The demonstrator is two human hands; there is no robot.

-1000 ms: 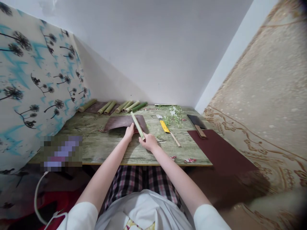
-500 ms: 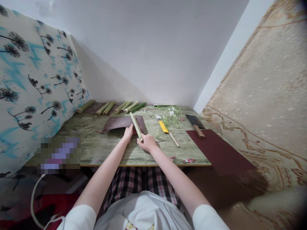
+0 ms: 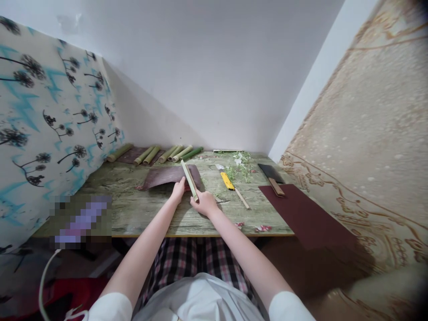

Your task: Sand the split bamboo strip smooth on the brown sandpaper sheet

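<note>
My right hand [image 3: 204, 203] is shut on the lower end of a pale green bamboo strip [image 3: 189, 180], which slants up and away across a curved brown sandpaper sheet [image 3: 163, 177]. My left hand [image 3: 179, 189] lies just left of the strip, its fingers at the sheet's near edge. Whether those fingers grip the sheet or only press on it is hidden. Both hands are over the weathered wood-grain table [image 3: 133, 214].
Several bamboo tube pieces [image 3: 167, 154] lie along the back edge. To the right are green plant trimmings [image 3: 239, 166], a yellow utility knife [image 3: 227, 181], a thin wooden stick [image 3: 242, 198], a dark cleaver [image 3: 270, 173] and a dark red mat [image 3: 301, 214] overhanging the table edge.
The whole view has tilted up slightly, so the table sits lower in the frame. My hands and the strip have barely shifted against the sheet.
</note>
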